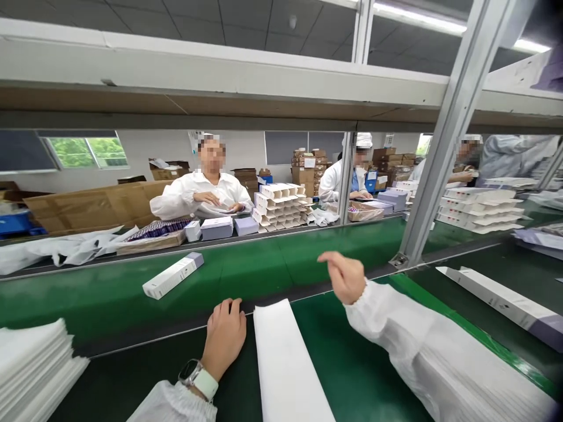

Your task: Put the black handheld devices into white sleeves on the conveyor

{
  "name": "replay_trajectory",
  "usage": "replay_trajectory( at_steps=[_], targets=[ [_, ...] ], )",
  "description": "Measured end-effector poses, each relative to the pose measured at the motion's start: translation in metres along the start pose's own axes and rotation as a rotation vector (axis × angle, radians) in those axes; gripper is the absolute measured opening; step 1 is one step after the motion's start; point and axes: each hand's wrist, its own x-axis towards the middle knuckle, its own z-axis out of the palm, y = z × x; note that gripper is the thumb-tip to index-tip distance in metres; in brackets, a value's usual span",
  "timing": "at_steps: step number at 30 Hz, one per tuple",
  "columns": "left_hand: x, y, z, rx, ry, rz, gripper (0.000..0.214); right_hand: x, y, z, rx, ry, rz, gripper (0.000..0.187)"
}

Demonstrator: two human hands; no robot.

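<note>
My left hand (226, 337) lies palm down at the far edge of the work table, fingers stretched forward and holding nothing I can see. Just right of it is a long, flat white folded sheet (285, 363), apart from the fingers. My right hand (345, 276) is raised near the edge of the green belt, its index finger extended to the left and the other fingers partly curled. Nothing shows in it. On the belt beyond my left hand, a slim white and lilac box (173, 275) lies on its side.
A stack of white folded sheets (35, 369) stands at left. An open long carton (505, 302) lies at right beside a metal post (444, 140). Across the green belt (259, 261), co-workers sit behind stacked white cartons (281, 205) and lilac boxes (217, 228). A shelf (220, 73) spans overhead.
</note>
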Motion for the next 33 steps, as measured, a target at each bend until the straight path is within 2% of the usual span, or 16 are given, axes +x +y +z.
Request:
replay_trajectory(
  at_steps=[2,4,8,11,14,20,23,28,33],
  targets=[
    [0.000,-0.001,0.002,0.016,0.015,0.011,0.034,-0.008,0.003,0.011,-0.035,-0.056,-0.123,0.036],
    [0.000,-0.002,0.002,0.019,0.022,0.014,0.035,-0.014,0.009,0.024,-0.085,-0.130,-0.153,0.033],
    [0.000,-0.001,0.001,0.023,0.026,0.020,0.036,-0.018,0.020,0.039,-0.136,-0.222,0.003,0.032],
    [0.000,0.000,0.001,0.029,0.025,0.013,0.036,-0.017,0.026,0.044,-0.178,-0.461,0.131,0.027],
    [0.000,-0.001,0.001,0.025,0.018,0.010,0.037,-0.014,0.031,0.044,-0.164,-0.663,0.224,0.028],
    [0.000,0.003,-0.002,0.045,0.011,0.001,0.035,-0.012,0.036,0.027,-0.149,-0.880,0.273,0.045],
    [0.000,0.005,-0.004,0.058,0.013,0.001,0.035,-0.014,0.035,0.026,-0.188,-0.989,0.295,0.056],
    [-0.001,0.004,-0.003,0.057,0.014,0.006,0.035,-0.018,0.034,0.034,-0.241,-1.078,0.261,0.070],
    [-0.002,0.002,0.000,0.056,0.030,0.015,0.036,-0.021,0.040,0.039,-0.177,-0.996,0.261,0.063]
  ],
)
